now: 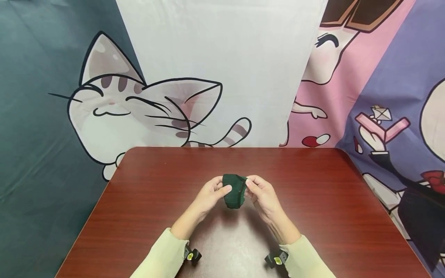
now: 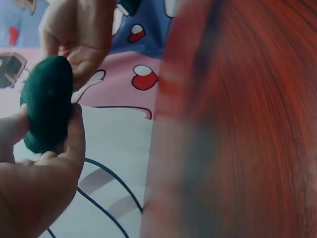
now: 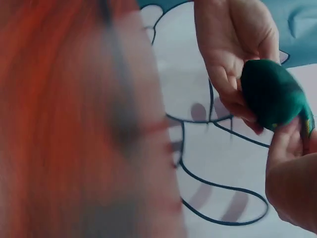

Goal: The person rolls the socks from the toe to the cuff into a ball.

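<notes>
Between both hands, above the middle of the table, is a dark green folded cloth bundle (image 1: 233, 191); its exact kind cannot be made out. My left hand (image 1: 208, 197) pinches its left side, the thumb lying across the front face. At the upper right edge, my right hand (image 1: 265, 196) pinches the fabric between thumb and fingers. The left wrist view shows the green cloth bundle (image 2: 48, 104) as a rounded, padded shape. In the right wrist view, a strip with a small yellow mark shows beside the right fingers (image 3: 285, 144).
A reddish-brown wooden table (image 1: 156, 170) extends beneath the hands. Behind it hangs a cloth backdrop (image 1: 222, 46) with a cartoon cat and other figures. A small dark camera is strapped at each pale green sleeve (image 1: 161, 255).
</notes>
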Motion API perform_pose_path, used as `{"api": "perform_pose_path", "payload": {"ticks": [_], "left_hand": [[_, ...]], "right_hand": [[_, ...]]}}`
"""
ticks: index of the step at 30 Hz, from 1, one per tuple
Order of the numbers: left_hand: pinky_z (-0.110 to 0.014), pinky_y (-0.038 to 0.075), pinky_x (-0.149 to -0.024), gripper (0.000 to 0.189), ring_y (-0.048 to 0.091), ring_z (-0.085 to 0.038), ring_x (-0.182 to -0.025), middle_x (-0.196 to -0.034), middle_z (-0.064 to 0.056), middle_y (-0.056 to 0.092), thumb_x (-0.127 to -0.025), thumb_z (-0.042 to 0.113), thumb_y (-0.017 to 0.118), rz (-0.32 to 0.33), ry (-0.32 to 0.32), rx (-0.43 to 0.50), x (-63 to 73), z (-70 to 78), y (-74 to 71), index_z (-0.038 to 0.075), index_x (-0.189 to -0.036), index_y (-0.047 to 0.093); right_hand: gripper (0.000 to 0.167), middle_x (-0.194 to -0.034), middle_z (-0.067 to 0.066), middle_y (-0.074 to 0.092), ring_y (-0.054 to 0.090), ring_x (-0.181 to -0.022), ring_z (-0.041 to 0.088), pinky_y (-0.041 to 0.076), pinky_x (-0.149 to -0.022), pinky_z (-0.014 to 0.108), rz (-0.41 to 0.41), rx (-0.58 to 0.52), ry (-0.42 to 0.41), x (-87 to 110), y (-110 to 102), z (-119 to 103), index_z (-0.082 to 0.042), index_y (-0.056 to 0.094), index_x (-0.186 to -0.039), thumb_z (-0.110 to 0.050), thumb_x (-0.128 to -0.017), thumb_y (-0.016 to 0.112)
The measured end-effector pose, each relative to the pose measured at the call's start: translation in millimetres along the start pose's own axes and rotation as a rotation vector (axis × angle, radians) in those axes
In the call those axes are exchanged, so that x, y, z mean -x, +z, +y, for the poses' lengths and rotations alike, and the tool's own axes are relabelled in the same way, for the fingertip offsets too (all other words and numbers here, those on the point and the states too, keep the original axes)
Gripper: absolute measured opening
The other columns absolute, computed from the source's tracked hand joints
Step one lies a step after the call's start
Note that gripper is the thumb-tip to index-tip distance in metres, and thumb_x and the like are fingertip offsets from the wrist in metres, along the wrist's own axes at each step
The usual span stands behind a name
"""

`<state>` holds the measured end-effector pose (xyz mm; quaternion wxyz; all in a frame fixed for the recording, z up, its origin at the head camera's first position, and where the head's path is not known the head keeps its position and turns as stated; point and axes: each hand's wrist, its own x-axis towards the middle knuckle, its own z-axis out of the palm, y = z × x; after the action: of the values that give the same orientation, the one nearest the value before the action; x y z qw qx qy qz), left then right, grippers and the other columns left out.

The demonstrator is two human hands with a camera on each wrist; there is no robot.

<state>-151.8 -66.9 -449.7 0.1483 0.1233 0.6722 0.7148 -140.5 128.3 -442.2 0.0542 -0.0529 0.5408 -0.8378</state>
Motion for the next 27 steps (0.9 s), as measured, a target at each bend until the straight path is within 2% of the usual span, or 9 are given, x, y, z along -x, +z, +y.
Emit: {"api": "perform_pose_path", "payload": {"ticks": [3,5,7,10,13,15,21,27], "left_hand": [[-0.029,0.053,-0.096,0.051,0.067,-0.012,-0.105,-0.131,-0.028,0.061,-0.099,0.009,0.06,-0.064,0.012,0.089,0.4,-1.7,-1.9,-0.014,-0.14,0.042],[-0.03,0.052,-0.098,0.052,0.067,-0.012,-0.107,-0.132,-0.027,0.061,-0.099,0.011,0.06,-0.065,0.009,0.072,1.3,-3.3,-2.6,-0.013,-0.142,0.042],[-0.031,0.051,-0.098,0.053,0.066,-0.015,-0.108,-0.131,-0.025,0.063,-0.099,0.013,0.063,-0.036,-0.006,0.026,2.3,-5.4,-2.1,-0.011,-0.142,0.044],[-0.032,0.051,-0.095,0.051,0.065,-0.018,-0.108,-0.125,-0.019,0.066,-0.096,0.019,0.07,0.056,-0.025,-0.087,4.2,-5.8,0.5,-0.006,-0.137,0.051],[-0.034,0.052,-0.091,0.05,0.063,-0.021,-0.109,-0.121,-0.015,0.066,-0.092,0.021,0.075,0.13,-0.04,-0.139,3.2,-4.3,3.6,-0.004,-0.131,0.057],[-0.037,0.052,-0.092,0.05,0.062,-0.023,-0.11,-0.122,-0.014,0.066,-0.091,0.022,0.076,0.162,-0.045,-0.145,1.6,-3.5,4.7,-0.002,-0.13,0.057],[-0.04,0.051,-0.097,0.057,0.061,-0.025,-0.115,-0.127,-0.016,0.063,-0.092,0.024,0.076,0.169,-0.078,-0.096,-2.4,-5.3,5.6,0.0,-0.136,0.049],[-0.033,0.053,-0.093,0.054,0.064,-0.025,-0.115,-0.128,-0.018,0.062,-0.091,0.023,0.076,0.169,-0.039,-0.102,-6.4,-10.4,7.4,-0.001,-0.135,0.055]], "right_hand": [[0.027,-0.076,-0.004,0.063,0.061,-0.068,0.005,0.053,-0.067,0.019,-0.02,-0.103,0.051,-0.6,-2,7,-0.012,0.066,-0.085,0.001,-0.103,0.051],[0.024,-0.075,-0.004,0.062,0.059,-0.067,0.005,0.052,-0.066,0.019,0.023,-0.08,0.056,-1.5,-2,11,-0.01,0.065,-0.083,0.002,-0.101,0.054],[0.017,-0.078,-0.003,0.065,0.061,-0.069,0.006,0.053,-0.067,0.02,0.081,-0.003,0.043,-2.3,0,15,-0.006,0.065,-0.084,0.003,-0.098,0.06],[0.002,-0.09,0.004,0.072,0.068,-0.078,0.009,0.058,-0.074,0.024,0.132,0.16,0.005,-3.3,1,18,0.004,0.065,-0.092,0.003,-0.094,0.067],[0.016,-0.102,0.012,0.072,0.07,-0.089,0.012,0.059,-0.081,0.028,0.127,0.284,-0.037,-2.6,2,20,0.011,0.064,-0.103,-0.001,-0.094,0.069],[0.021,-0.102,0.012,0.072,0.069,-0.091,0.012,0.057,-0.085,0.029,0.124,0.352,-0.03,-1.4,2,19,0.009,0.065,-0.106,-0.007,-0.094,0.071],[0.024,-0.098,0.006,0.072,0.067,-0.092,0.015,0.053,-0.085,0.027,0.141,0.496,0.039,4.8,-1,18,-0.005,0.071,-0.11,-0.02,-0.092,0.075],[0.024,-0.095,0.007,0.074,0.069,-0.09,0.016,0.055,-0.082,0.028,0.161,0.485,0.07,5.9,-5,20,-0.004,0.074,-0.107,-0.017,-0.088,0.08]]}}
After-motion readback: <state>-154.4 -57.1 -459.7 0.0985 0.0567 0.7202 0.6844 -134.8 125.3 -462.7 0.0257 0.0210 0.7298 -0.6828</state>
